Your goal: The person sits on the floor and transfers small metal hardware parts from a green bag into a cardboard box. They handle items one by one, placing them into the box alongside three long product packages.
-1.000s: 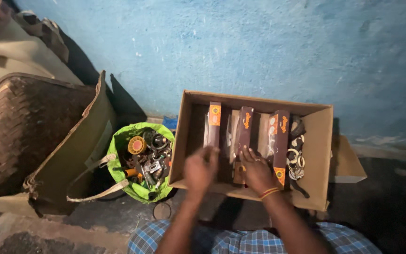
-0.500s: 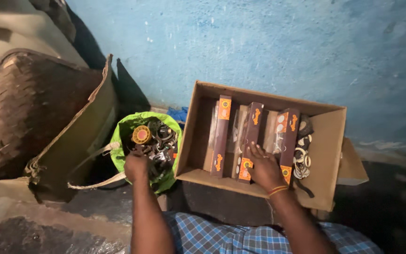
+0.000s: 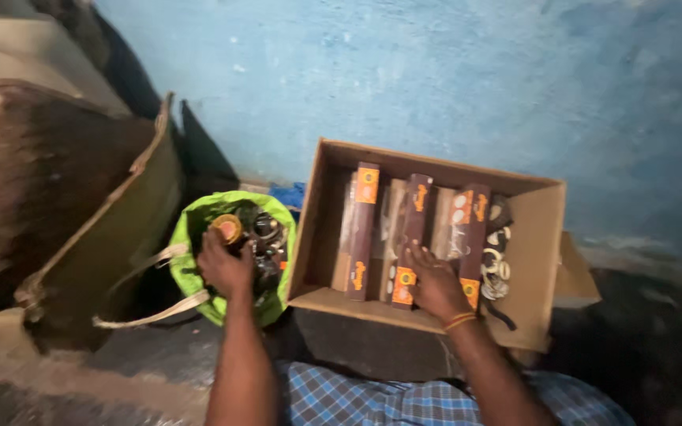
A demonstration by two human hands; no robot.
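An open cardboard box [image 3: 542, 237] stands against the blue wall and holds three long brown packets [image 3: 363, 229] set upright, with loose rings [image 3: 497, 268] at its right side. My right hand [image 3: 434, 284] lies flat on the lower ends of the middle packets, fingers spread. To the left is a bright green bag [image 3: 199, 229] full of small dark metal parts and a round orange-topped piece [image 3: 228, 227]. My left hand [image 3: 224, 264] reaches into this bag with fingers curled among the parts; whether it grips one is hidden.
A large olive bag [image 3: 112, 237] with cream straps and a woven brown top sits at the left. The blue wall [image 3: 436, 79] closes the back. A box flap [image 3: 578, 276] sticks out to the right. My checked blue cloth [image 3: 357, 398] shows at the bottom.
My left hand left the cardboard box, swung left and now sits inside the green bag. My right hand stayed on the packets. The view has shifted slightly.
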